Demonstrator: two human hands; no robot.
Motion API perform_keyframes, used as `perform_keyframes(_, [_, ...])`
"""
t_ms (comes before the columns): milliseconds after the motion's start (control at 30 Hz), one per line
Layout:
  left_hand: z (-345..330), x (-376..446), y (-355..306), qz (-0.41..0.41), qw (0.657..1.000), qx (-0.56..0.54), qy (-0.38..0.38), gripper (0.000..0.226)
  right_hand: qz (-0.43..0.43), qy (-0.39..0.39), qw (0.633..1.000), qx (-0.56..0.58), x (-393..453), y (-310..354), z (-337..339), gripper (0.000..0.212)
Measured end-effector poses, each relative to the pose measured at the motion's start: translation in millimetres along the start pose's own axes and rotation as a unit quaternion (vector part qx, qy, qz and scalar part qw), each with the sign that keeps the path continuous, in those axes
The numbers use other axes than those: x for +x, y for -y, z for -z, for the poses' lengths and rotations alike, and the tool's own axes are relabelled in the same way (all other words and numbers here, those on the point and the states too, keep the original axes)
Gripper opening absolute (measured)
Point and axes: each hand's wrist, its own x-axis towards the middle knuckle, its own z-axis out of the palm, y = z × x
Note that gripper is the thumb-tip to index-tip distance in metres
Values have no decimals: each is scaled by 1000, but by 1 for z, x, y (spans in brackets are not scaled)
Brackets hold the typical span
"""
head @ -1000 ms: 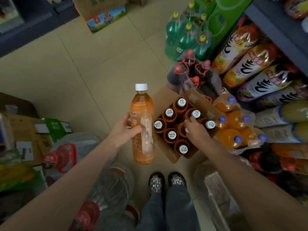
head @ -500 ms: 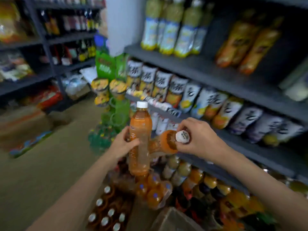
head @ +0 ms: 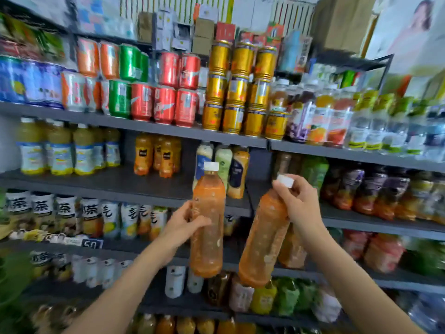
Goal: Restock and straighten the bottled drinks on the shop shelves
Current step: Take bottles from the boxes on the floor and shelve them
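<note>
Head view, only one: a second back the view was down at the floor carton, left hand already holding one orange bottle, right hand reaching into the open box; now the view has swung up to the shelves and both hands carry a bottle; means pick-up is done, placing is next.

Left hand (head: 181,225) closed round the middle of the left orange bottle (head: 209,225), upright, white cap on top; right hand (head: 297,204) pinching the neck just under the white cap of the right orange bottle (head: 263,239), which hangs tilted, base toward the left; the two bottles are near each other, not touching as far as I can tell.

Both held in front of the middle shelf (head: 115,183); bare stretch there between the small orange-juice bottles (head: 157,155) and the mixed bottles (head: 222,165) behind the left cap; likely the slot, my guess only.

Cans (head: 166,102) above look tidy; frame is blurred, labels unreadable; nothing placed yet.
</note>
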Motion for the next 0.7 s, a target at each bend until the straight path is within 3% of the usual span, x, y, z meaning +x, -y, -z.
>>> perform_keyframes(167, [-133, 6, -15, -19, 1000, -8, 13, 27, -14, -28, 999, -24, 21, -41, 121, 12])
perform_keyframes(333, [-208, 25, -26, -23, 997, 61, 52, 28, -19, -73, 997, -10, 42, -63, 199, 16])
perform_keyframes(567, [-268, 75, -27, -87, 987, 138, 16, 39, 33, -178, 983, -24, 79, -84, 253, 30])
perform_keyframes(700, [-288, 120, -16, -79, 990, 114, -27, 50, 71, -209, 975, -28, 110, -96, 260, 25])
